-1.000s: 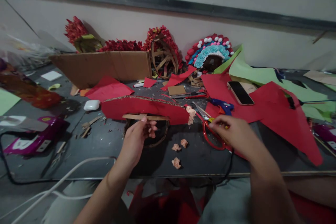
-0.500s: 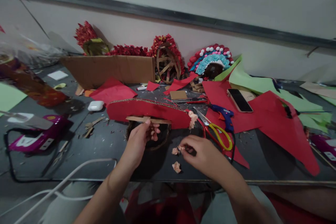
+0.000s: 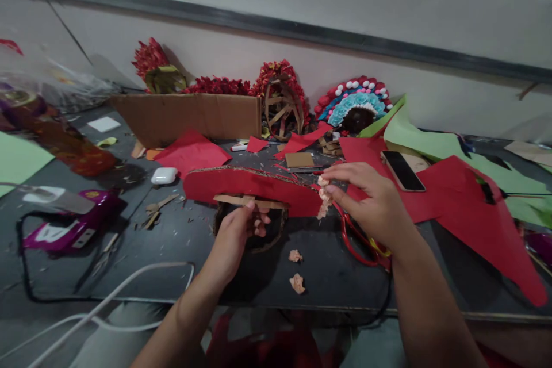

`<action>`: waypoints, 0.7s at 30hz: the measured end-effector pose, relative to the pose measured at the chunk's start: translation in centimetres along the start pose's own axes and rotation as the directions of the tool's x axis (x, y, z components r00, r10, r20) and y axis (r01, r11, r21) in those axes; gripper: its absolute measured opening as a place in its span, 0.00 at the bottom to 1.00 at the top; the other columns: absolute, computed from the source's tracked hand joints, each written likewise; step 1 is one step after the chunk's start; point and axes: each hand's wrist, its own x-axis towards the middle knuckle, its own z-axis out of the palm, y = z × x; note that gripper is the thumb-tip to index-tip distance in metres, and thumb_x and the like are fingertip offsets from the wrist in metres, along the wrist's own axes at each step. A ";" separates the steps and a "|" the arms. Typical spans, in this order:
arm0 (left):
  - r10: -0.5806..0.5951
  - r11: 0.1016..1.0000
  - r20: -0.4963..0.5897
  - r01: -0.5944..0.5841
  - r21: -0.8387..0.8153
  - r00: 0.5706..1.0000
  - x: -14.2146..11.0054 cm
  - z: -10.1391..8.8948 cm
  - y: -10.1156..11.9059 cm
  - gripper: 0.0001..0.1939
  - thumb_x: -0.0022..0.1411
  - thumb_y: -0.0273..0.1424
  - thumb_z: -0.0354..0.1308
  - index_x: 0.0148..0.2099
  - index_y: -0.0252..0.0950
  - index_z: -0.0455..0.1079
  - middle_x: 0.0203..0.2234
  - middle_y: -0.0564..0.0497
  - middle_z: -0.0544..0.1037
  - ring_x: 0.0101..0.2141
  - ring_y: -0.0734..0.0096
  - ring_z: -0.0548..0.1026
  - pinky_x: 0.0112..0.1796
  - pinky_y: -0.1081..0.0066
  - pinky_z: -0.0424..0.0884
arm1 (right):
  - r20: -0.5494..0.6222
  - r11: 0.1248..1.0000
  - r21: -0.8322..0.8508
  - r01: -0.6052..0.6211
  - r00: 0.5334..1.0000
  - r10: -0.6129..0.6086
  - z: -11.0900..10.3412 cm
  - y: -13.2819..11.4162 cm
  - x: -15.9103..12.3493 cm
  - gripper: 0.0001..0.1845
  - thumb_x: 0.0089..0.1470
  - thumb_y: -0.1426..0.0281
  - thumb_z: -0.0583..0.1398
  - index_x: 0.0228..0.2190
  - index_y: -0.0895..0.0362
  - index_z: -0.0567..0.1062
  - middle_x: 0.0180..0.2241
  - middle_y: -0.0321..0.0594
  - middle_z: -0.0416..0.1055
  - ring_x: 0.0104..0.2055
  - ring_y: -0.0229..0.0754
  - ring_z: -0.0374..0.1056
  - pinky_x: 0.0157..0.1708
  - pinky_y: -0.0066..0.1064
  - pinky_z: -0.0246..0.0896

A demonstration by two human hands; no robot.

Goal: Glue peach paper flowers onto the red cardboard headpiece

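My left hand (image 3: 237, 233) is closed on a brown cardboard strip (image 3: 228, 200) at the back of a red curved cardboard piece (image 3: 250, 181). A dark cardboard band (image 3: 282, 227) loops below that strip. My right hand (image 3: 366, 198) pinches a small crumpled peach scrap, possibly paper (image 3: 322, 180), between thumb and fingers at the red piece's right end. More peach scraps (image 3: 323, 209) hang along that end, just under the fingertips. Two loose peach scraps (image 3: 295, 255) lie on the dark table nearer to me. Red-handled scissors (image 3: 351, 241) are partly hidden under my right wrist.
Red paper sheets (image 3: 466, 207) and a phone (image 3: 403, 171) lie to the right. On the left are a purple device (image 3: 75, 230), a white earbud case (image 3: 164, 176) and a white cable (image 3: 142, 267). A cardboard panel (image 3: 190, 118) and flowered headpieces (image 3: 356, 103) stand against the wall.
My right hand has picked up a peach scrap from the table and moved it up to the red piece's right end. My left hand keeps its hold; the view has shifted slightly.
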 end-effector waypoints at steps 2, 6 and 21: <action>-0.007 1.000 -0.015 0.008 0.014 1.000 -0.1 0.1 0.1 0.16 0.53 0.42 0.56 0.29 0.32 0.69 0.22 0.49 0.74 0.21 0.73 0.68 0.25 0.73 0.64 | -0.020 1.000 -0.011 0.018 1.000 -0.019 0.3 0.1 0.0 0.07 0.53 0.70 0.58 0.36 0.54 0.74 0.39 0.39 0.73 0.44 0.41 0.67 0.45 0.35 0.61; -0.012 0.999 -0.037 0.013 0.032 0.999 -0.1 0.2 0.1 0.16 0.53 0.42 0.55 0.28 0.32 0.69 0.22 0.50 0.74 0.21 0.73 0.68 0.26 0.73 0.64 | 0.004 1.000 0.015 0.016 1.000 -0.016 0.5 0.1 -0.1 0.07 0.54 0.70 0.58 0.36 0.53 0.74 0.37 0.37 0.74 0.41 0.39 0.68 0.42 0.32 0.62; -0.012 1.000 -0.012 0.012 0.013 1.000 0.0 0.1 -0.1 0.16 0.55 0.41 0.54 0.29 0.32 0.70 0.21 0.52 0.74 0.21 0.75 0.68 0.25 0.74 0.64 | 0.009 0.998 -0.023 0.060 0.998 -0.059 0.5 0.3 -0.3 0.07 0.53 0.73 0.58 0.35 0.52 0.74 0.37 0.36 0.75 0.41 0.40 0.69 0.43 0.36 0.64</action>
